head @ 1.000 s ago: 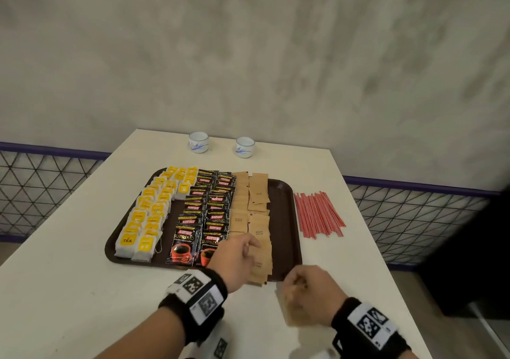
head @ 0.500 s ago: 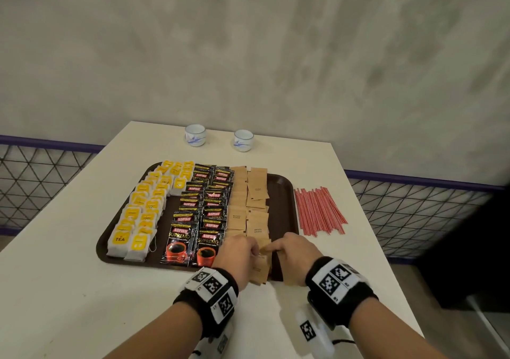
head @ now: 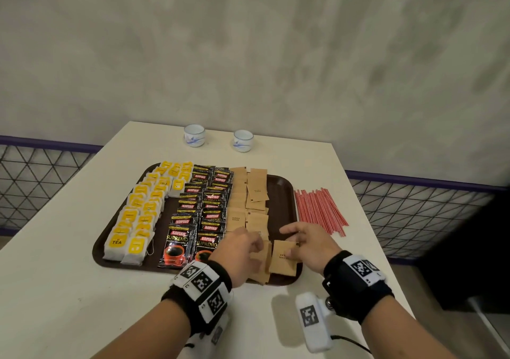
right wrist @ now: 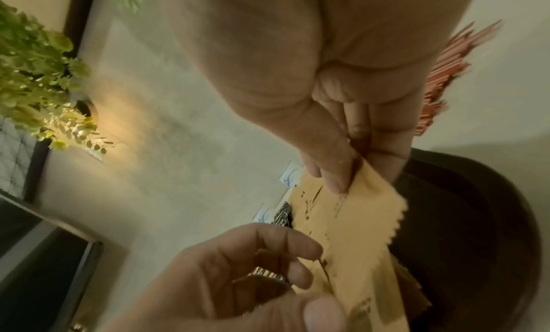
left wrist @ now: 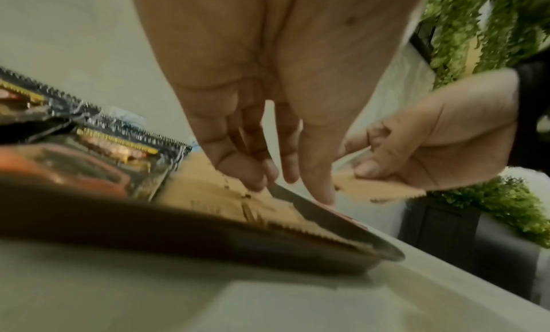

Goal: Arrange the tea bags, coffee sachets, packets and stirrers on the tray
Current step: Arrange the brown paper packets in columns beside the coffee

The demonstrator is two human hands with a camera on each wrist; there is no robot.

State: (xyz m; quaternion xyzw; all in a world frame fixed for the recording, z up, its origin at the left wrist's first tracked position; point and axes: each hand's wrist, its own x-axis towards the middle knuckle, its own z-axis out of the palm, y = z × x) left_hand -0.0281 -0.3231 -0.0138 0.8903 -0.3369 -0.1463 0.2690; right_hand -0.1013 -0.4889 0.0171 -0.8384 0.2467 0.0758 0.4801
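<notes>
Packets (head: 257,190) of brown paper lie in two overlapping rows on the right part of the tray (head: 287,193), which stands on the white bench (head: 69,289). Next to them, toward the left, are two rows of black coffee sachets (head: 205,206), and at the far left two rows of tea bags (head: 140,215) with yellow labels. Red stirrers (head: 320,209) lie in a bundle on the bench just beside the right rim of the tray. The right hand (head: 309,245) pinches one packet (head: 284,256) between thumb and fingers (right wrist: 336,172) and holds it over the near right corner of the tray. The left hand (head: 237,251) is at the near end of the packet rows; its fingers (left wrist: 247,170) point down and touch the packets there, slightly apart, but the wrist view is blurred, so it seems that they press rather than grip. Two small white cups (head: 194,135) with blue marks stand at the far edge of the bench, behind the tray.
</notes>
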